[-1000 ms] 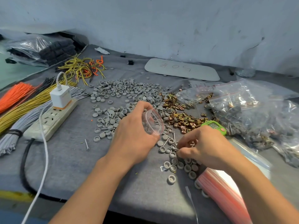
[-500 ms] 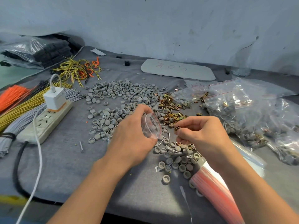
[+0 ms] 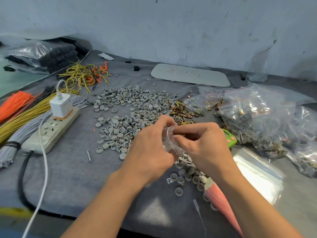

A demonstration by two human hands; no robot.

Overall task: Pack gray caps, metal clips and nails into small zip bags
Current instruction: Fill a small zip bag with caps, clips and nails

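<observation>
My left hand (image 3: 151,152) grips a small clear zip bag (image 3: 169,140) at the middle of the grey mat. My right hand (image 3: 204,145) is at the bag's mouth, its fingertips pinched together there; what they hold is hidden. A wide heap of gray caps (image 3: 133,107) lies just beyond my hands, and more caps (image 3: 188,176) lie under my wrists. Brass-coloured metal clips (image 3: 180,110) are piled to the right of the heap. Loose nails (image 3: 88,156) lie among the caps and on the mat.
A power strip (image 3: 51,129) with a white charger (image 3: 60,106) and cable sits at left, beside bundles of orange, yellow and grey wires (image 3: 20,117). Filled zip bags (image 3: 267,121) crowd the right. A stack of unused zip bags (image 3: 257,174) and a green counter (image 3: 229,137) lie near my right wrist.
My right hand lifted from the caps near the table front and moved left to the bag's mouth. My left hand kept hold of the bag.
</observation>
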